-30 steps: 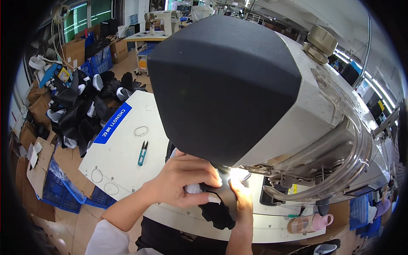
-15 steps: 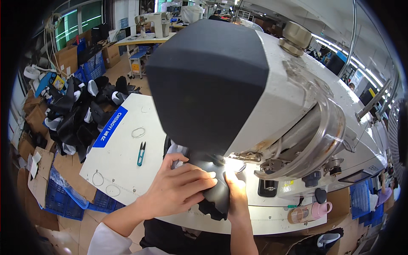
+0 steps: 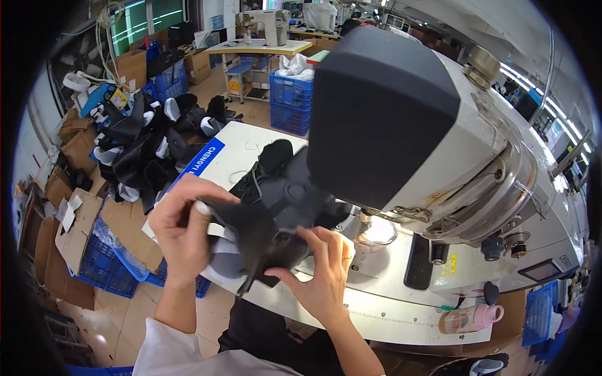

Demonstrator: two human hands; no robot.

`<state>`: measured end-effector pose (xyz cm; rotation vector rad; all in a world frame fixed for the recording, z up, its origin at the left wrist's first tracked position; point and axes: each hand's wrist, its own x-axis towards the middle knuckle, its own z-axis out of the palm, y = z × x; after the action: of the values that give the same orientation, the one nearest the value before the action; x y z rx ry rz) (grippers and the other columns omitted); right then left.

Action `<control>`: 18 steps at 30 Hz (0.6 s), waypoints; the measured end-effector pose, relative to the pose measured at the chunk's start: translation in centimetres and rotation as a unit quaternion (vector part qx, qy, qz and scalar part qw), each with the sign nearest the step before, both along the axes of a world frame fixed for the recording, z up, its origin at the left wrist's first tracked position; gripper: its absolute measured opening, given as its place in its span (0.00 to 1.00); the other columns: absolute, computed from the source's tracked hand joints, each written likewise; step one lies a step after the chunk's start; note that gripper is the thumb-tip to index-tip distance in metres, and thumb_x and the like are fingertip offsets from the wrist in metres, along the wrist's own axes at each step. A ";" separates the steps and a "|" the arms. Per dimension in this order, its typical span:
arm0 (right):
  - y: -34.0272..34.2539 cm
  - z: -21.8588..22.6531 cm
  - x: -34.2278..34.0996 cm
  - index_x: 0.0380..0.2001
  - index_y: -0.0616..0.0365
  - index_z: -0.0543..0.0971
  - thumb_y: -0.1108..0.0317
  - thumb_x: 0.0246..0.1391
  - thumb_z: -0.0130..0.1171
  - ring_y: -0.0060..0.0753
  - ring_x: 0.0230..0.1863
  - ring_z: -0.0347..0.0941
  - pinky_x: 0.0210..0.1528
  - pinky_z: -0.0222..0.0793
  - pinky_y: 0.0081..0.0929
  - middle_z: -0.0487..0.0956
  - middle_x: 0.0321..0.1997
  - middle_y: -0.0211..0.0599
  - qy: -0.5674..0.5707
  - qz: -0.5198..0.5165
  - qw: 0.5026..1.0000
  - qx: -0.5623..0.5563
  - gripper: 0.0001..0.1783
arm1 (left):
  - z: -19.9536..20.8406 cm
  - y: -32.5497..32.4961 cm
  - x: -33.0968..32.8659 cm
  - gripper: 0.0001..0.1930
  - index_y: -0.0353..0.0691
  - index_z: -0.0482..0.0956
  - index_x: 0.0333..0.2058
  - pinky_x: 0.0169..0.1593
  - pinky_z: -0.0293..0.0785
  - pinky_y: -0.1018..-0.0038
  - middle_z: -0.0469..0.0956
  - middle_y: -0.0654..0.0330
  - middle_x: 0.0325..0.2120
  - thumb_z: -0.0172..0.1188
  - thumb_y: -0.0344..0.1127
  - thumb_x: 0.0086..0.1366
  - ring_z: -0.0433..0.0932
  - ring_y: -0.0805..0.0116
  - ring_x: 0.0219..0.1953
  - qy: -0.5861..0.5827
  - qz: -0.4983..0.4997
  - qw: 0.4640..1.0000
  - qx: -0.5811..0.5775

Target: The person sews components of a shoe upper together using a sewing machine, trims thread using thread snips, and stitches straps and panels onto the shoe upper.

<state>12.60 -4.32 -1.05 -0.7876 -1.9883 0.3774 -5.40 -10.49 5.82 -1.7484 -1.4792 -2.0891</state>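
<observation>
Both hands hold a black shoe upper (image 3: 263, 225) with a grey-white lining in front of a large grey and black sewing machine (image 3: 426, 138). My left hand (image 3: 185, 235) grips its left flap from above, thumb and fingers pinched on the edge. My right hand (image 3: 323, 272) presses its lower right part, fingers spread along the black material. The piece is lifted off the white table (image 3: 376, 307), to the left of the lit needle area (image 3: 379, 230).
A pile of black and white shoe uppers (image 3: 144, 144) lies at the left beside cardboard boxes (image 3: 81, 232) and blue crates (image 3: 106, 263). A pink bottle (image 3: 470, 318) lies at the table's front right. Other worktables and blue crates (image 3: 291, 103) stand behind.
The shoe upper has been pulled out from under the machine head and raised toward me. Both hands moved left and up with it, and the view shifted right of the pile.
</observation>
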 end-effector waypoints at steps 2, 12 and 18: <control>0.0 0.5 -0.4 0.33 0.58 0.74 0.56 0.32 0.73 0.44 0.44 0.65 0.50 0.57 0.39 0.71 0.34 0.33 0.003 0.092 0.994 -0.058 0.26 | 0.9 -0.4 -0.9 0.10 0.29 0.76 0.32 0.33 0.69 0.81 0.77 0.57 0.26 0.51 0.32 0.66 0.75 0.73 0.27 0.014 -0.009 1.000 0.003; -4.5 2.5 5.2 0.28 0.60 0.70 0.67 0.47 0.66 0.36 0.16 0.64 0.21 0.61 0.25 0.67 0.17 0.36 0.043 0.119 0.948 -0.293 0.14 | -0.8 -0.8 1.5 0.28 0.31 0.71 0.30 0.28 0.67 0.80 0.70 0.58 0.26 0.44 0.57 0.67 0.72 0.74 0.25 -0.068 -0.211 0.969 -0.109; -2.1 3.0 7.8 0.25 0.60 0.66 0.69 0.46 0.65 0.44 0.19 0.67 0.22 0.62 0.31 0.67 0.18 0.42 -0.064 0.037 0.980 -0.187 0.16 | -0.9 5.0 1.6 0.23 0.36 0.66 0.29 0.23 0.64 0.81 0.68 0.67 0.17 0.60 0.53 0.59 0.68 0.78 0.18 -0.042 -0.297 0.851 -0.430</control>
<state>20.39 -6.44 1.99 -0.9937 -2.1000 0.7783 -3.82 -5.54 4.93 -2.7333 -2.4035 -1.8090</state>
